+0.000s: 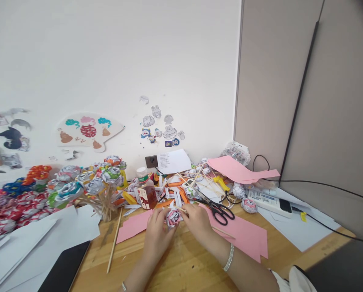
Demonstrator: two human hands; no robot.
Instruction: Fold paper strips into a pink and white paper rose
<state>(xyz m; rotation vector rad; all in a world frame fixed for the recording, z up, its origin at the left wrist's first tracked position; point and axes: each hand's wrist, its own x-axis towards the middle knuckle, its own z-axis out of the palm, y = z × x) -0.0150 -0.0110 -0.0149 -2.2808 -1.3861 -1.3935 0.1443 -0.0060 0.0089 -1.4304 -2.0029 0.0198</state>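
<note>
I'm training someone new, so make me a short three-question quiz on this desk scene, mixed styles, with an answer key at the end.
1. Multiple choice: what does the left hand hold?
A) a spoon
B) a hammer
C) a paper flower
2. True or false: the bottle has its white cap on.
3. Which hand is nearer the scissors?

Key:
1. C
2. True
3. The right hand

paper flower (172, 217) left of scissors (212, 204)
</note>
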